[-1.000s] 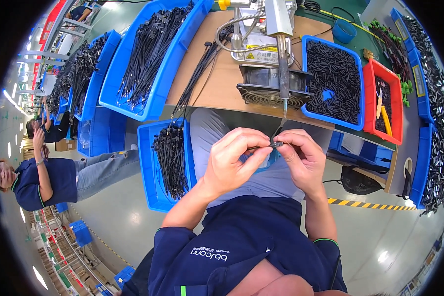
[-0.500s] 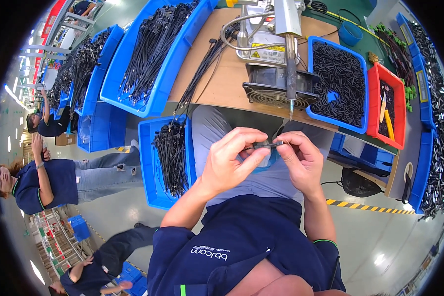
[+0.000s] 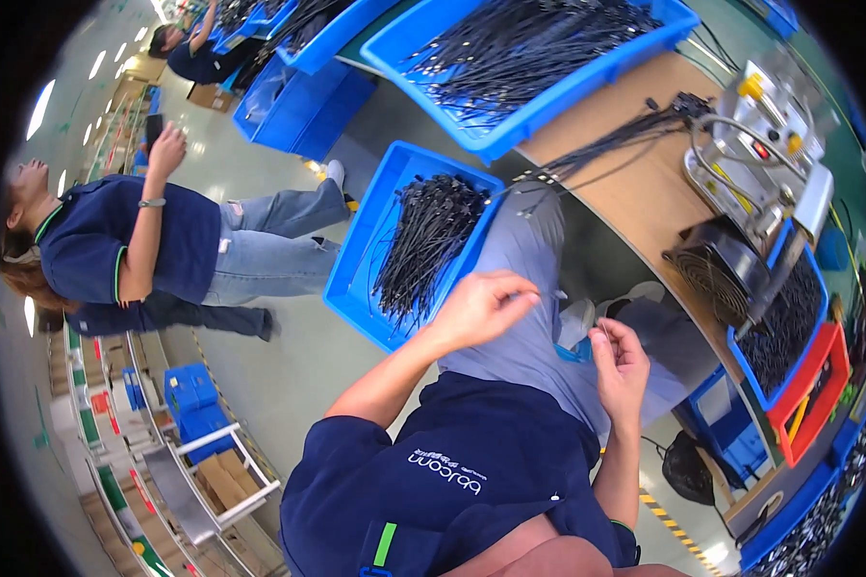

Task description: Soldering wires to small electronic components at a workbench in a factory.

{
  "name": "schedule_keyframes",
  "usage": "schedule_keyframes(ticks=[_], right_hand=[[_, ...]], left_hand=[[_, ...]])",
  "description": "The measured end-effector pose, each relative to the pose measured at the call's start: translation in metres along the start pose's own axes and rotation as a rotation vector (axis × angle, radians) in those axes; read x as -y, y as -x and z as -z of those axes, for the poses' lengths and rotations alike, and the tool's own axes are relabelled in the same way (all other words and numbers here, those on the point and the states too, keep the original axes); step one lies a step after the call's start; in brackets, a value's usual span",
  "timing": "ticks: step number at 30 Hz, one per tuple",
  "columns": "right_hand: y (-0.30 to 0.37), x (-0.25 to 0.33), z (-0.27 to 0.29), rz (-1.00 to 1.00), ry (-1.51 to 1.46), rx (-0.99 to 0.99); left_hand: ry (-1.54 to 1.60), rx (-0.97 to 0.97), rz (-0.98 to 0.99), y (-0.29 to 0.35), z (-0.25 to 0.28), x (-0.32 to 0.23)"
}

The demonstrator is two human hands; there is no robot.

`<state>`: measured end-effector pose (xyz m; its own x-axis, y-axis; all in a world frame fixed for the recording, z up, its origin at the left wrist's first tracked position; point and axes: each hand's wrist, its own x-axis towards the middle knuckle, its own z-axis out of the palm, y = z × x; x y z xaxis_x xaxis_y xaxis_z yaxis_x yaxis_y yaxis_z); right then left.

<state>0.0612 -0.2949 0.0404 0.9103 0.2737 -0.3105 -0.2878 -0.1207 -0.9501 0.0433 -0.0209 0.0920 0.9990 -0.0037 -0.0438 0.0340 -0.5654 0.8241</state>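
Observation:
My left hand (image 3: 486, 308) is closed, thumb against curled fingers, beside the blue bin (image 3: 349, 274) of black cables (image 3: 428, 245) at my left leg. Whatever sits between those fingertips, if anything, is hidden. Lower and to the right, my right hand (image 3: 622, 365) pinches thumb to fingers above my lap. A faint thin line shows at its fingertips, too small to name. The two hands are apart. More black cables (image 3: 635, 130) lie in a bundle across the table edge, their ends reaching toward the bin.
The brown tabletop (image 3: 611, 96) carries a metal heating device (image 3: 755, 144) with a black fan (image 3: 717, 264). Beyond are a bin of short black tubes (image 3: 784, 317) and a red bin (image 3: 799, 433). A large blue bin (image 3: 500, 139) holds more cables. Another person (image 3: 154, 236) stands at left.
My hands were together on a small dark piece; now they are apart and that piece no longer shows. The view has swung left, bringing the cable bin nearer the middle.

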Motion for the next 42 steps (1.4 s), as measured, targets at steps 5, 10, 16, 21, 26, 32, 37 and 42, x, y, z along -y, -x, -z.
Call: schedule_keyframes(ticks=[5, 10, 16, 21, 26, 32, 37, 42], right_hand=[[-0.006, -0.005, -0.009, 0.012, 0.059, 0.066], [-0.014, 0.004, -0.025, 0.01, 0.078, 0.093], [-0.021, 0.004, -0.038, -0.022, 0.142, 0.111], [-0.027, -0.001, -0.049, -0.029, 0.157, 0.112], [-0.037, 0.005, -0.061, -0.037, 0.172, 0.138], [-0.043, 0.004, -0.067, -0.01, 0.182, 0.133], [-0.041, 0.003, -0.071, -0.04, 0.155, 0.111], [-0.036, -0.003, -0.063, 0.038, 0.092, 0.132]], left_hand=[[-0.305, -0.362, 0.289, 0.013, 0.048, 0.092], [-0.448, -0.591, 0.371, 0.006, 0.093, 0.161], [-0.482, -0.338, 0.56, 0.014, 0.107, 0.23], [-0.314, -0.163, 0.652, 0.023, 0.109, 0.246], [-0.601, -0.028, 0.645, 0.023, 0.093, 0.218], [-0.555, -0.189, 0.558, 0.028, 0.081, 0.234], [-0.555, -0.167, 0.637, 0.037, 0.09, 0.206], [-0.403, -0.374, 0.207, 0.019, 0.081, 0.152]])
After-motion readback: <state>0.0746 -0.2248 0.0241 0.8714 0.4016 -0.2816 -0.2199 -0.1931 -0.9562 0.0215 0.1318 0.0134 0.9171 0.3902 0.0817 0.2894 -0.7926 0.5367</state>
